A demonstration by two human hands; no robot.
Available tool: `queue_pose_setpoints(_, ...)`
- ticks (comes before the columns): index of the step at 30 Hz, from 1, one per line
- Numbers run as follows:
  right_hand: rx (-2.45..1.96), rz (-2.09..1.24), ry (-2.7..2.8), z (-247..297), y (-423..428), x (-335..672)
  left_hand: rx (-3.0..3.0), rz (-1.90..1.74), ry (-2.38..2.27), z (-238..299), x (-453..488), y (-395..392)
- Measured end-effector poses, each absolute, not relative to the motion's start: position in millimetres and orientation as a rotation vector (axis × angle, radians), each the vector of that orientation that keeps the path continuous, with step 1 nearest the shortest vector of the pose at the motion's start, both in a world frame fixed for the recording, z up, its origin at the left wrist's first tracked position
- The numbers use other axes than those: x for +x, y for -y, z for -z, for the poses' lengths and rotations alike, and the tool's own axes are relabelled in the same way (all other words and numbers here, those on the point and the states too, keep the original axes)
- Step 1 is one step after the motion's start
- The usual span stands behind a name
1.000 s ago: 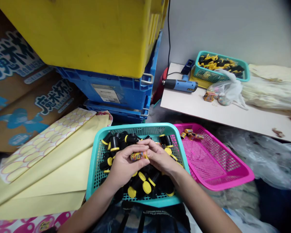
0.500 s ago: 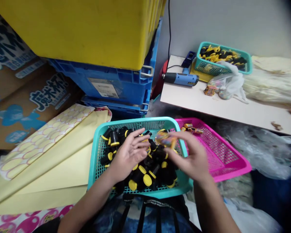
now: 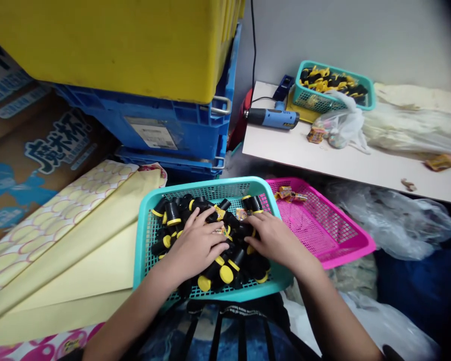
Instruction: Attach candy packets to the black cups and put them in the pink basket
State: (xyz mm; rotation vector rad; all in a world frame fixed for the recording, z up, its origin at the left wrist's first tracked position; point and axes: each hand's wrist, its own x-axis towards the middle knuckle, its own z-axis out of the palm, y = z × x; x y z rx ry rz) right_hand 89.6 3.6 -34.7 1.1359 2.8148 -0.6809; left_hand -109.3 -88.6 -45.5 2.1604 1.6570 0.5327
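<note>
A turquoise basket point(image 3: 139, 250) on my lap holds several black cylinders with yellow caps point(image 3: 226, 274). My left hand point(image 3: 200, 243) lies palm down over the heap with its fingers spread. A small orange printed piece point(image 3: 221, 230) shows beside its fingers. To the right, my right hand point(image 3: 276, 238) reaches over the heap with thumb and fingers apart. Another printed piece point(image 3: 242, 214) lies right at its fingertips. What lies under both palms is hidden.
A pink basket point(image 3: 355, 250) with a few orange wrapped pieces point(image 3: 284, 192) stands at the right. Behind are a table point(image 3: 278, 150) with a blue heat gun point(image 3: 274, 119) and another turquoise basket point(image 3: 370, 100). Stacked blue crates point(image 3: 195, 135) and a yellow crate point(image 3: 108, 45) rise ahead.
My right hand has lowered into the basket, and the colourful printed piece no longer shows held up in its fingers. My left hand has turned palm down onto the heap. The view has shifted slightly.
</note>
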Motion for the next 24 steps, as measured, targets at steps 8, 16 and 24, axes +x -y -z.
queue_pose_setpoints(8, 1.534, 1.441, -3.054, 34, -14, 96, 2.069, -0.594, -1.821, 29, -123, 66)
queue_pose_setpoints(16, 1.585, 2.372, -2.61, 44, -11, 96, 2.184, -0.254, -1.905, 31, -88, 59)
queue_pose_setpoints(24, 1.596, 2.755, -2.263, 42, -13, 109, 1.718, -0.427, -1.857, 34, -76, 58)
